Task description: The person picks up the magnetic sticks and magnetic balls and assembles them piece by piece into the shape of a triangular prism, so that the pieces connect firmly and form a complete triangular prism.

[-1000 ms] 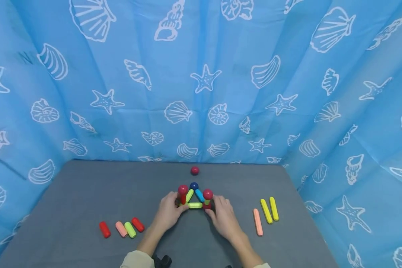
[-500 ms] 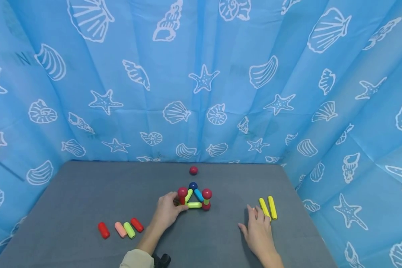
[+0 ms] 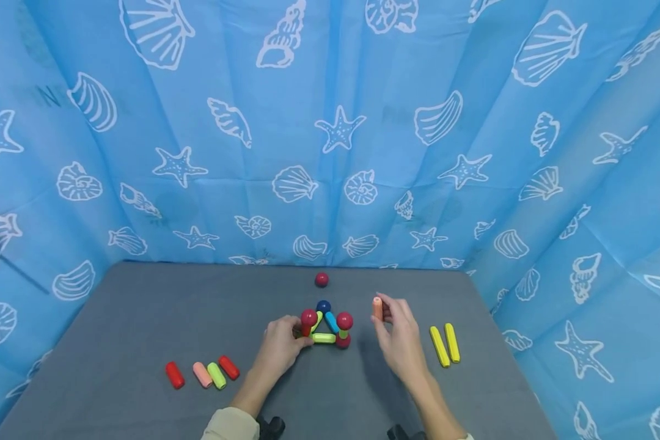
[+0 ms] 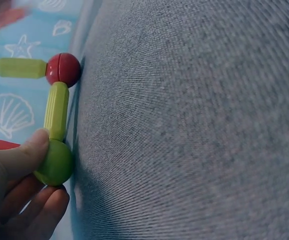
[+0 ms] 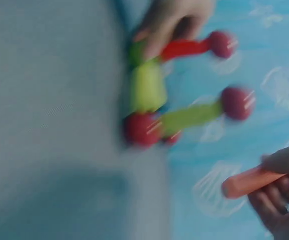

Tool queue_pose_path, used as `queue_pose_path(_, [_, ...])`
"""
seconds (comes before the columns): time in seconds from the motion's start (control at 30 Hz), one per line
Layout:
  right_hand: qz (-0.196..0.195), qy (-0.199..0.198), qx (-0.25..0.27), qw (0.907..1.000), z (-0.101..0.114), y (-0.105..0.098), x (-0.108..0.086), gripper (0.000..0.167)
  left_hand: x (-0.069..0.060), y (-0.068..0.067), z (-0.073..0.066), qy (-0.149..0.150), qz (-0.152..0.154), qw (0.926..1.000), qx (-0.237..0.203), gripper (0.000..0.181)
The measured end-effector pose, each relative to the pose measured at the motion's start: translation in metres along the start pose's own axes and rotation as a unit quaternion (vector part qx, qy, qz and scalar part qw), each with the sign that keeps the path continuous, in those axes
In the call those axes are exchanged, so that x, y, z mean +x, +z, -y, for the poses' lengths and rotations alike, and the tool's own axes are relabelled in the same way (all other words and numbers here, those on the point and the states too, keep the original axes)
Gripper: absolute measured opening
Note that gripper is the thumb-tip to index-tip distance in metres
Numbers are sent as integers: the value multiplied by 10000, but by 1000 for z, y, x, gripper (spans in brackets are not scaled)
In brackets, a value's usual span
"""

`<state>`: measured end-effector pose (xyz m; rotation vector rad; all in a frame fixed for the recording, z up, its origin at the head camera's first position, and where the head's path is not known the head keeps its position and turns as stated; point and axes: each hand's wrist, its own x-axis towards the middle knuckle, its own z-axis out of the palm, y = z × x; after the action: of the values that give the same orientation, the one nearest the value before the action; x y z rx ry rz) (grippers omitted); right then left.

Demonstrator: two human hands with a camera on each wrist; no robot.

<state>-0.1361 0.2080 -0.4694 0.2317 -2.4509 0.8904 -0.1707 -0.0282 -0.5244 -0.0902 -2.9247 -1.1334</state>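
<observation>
The left hand (image 3: 280, 343) pinches the green corner ball (image 4: 55, 164) of a ball-and-rod frame (image 3: 324, 338), where a steady hold should prevent tipping, while the right hand (image 3: 403, 339) grips a salmon rod (image 3: 377, 310), apparently aloft, right of the frame.

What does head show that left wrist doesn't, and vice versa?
Head only: two yellow sticks, four short loose sticks, the blue ball and the blue stick.
Left wrist only: a clear look at the green ball, mostly hidden in head by the left hand, and the seam on the lower red ball.
Both: left hand, lower red ball, front green stick, upright green stick, grey table, blue curtain.
</observation>
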Motion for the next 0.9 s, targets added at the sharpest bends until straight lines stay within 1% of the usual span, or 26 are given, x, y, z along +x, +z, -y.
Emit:
queue_pose_path(0.07, [-294, -276, 487, 9980, 17, 3, 16, 47, 0, 0, 0, -18, -30, 10000, -19, 29])
queue_pose_path(0.13, [-387, -498, 904, 9939, 32, 9, 29, 43, -1, 1, 1, -15, -62, 9999, -84, 29])
queue_pose_path(0.2, [-247, -696, 1239, 9895, 44, 17, 37, 39, -1, 1, 2, 3, -105, 9998, -159, 29])
queue_pose_path(0.27, [57, -809, 1357, 9874, 51, 27, 41, 36, -1, 2, 4, 53, -153, 9996, -230, 29])
queue_pose_path(0.3, [228, -818, 1326, 9875, 51, 33, 41, 35, -1, 3, 5, 75, -177, 9995, -264, 29])
queue_pose_path(0.33, [386, -804, 1233, 9884, 51, 39, 40, 34, -1, 3, 6, 80, -192, 9993, -305, 28])
queue_pose_path(0.4, [646, -649, 1030, 9905, 49, 48, 38, 31, 0, 4, 8, 134, -222, 9990, -356, 28])
queue_pose_path(0.5, [897, -383, 549, 9937, 42, 56, 31, 29, 0, 5, 8, 173, -240, 9987, -426, 28])
queue_pose_path(0.57, [1046, -295, 277, 9937, 39, 59, 28, 28, 0, 5, 7, 162, -273, 9985, -455, 28])
queue_pose_path(0.63, [1149, -385, -36, 9926, 36, 61, 25, 29, 0, 4, 7, 113, -313, 9983, -473, 27])
queue_pose_path(0.73, [1207, -652, -453, 9895, 34, 63, 22, 28, 0, 4, 8, 64, -372, 9980, -507, 27])
queue_pose_path(0.83, [1132, -960, -789, 9858, 34, 66, 19, 25, 0, 6, 10, 200, -438, 9976, -499, 25])
queue_pose_path(0.9, [1066, -1089, -953, 9837, 35, 68, 18, 25, 0, 6, 10, 294, -513, 9971, -484, 24])
